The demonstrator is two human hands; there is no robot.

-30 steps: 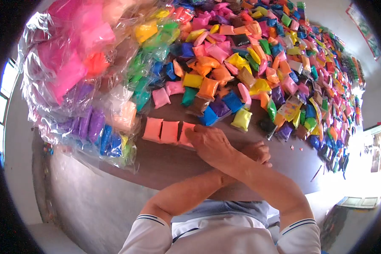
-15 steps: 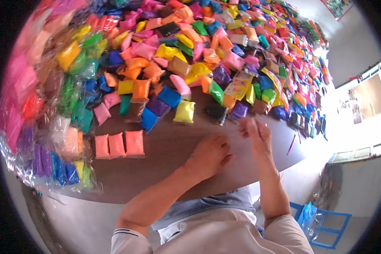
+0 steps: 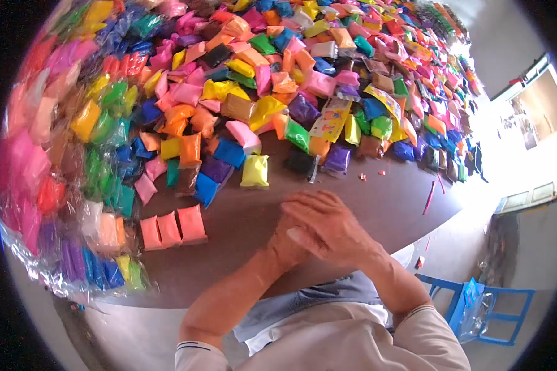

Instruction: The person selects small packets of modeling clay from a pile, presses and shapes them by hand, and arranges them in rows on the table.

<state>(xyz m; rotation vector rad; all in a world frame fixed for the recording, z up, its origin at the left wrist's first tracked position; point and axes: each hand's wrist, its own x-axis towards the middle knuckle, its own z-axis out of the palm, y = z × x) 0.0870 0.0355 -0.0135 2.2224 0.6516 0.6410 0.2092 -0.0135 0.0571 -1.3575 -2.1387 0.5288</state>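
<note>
My left hand [image 3: 283, 242] and my right hand [image 3: 333, 230] are together over the table near its front edge. The right lies across the left, its fingers stretched over it and its thumb apart. The left hand's fingers are mostly hidden underneath, and whatever may be between the palms is out of sight. To their left, three salmon-pink packets [image 3: 169, 229] lie in a row, the rightmost slightly raised. A pale yellow packet [image 3: 255, 171] rests beyond my hands, with a blue packet [image 3: 205, 189] to its left.
A large heap of coloured packets [image 3: 309, 80] covers the back of the brown table [image 3: 229, 278]. Clear plastic bags of packets [image 3: 74, 210] stand at the left. Red scraps [image 3: 362, 177] and a thin red strip [image 3: 429, 198] lie at the right. A blue frame [image 3: 501, 316] is beyond the table, lower right.
My right hand has left the rightmost salmon-pink packet. My hands were apart half a second ago and are now together, right over left. The camera view has shifted to the right.
</note>
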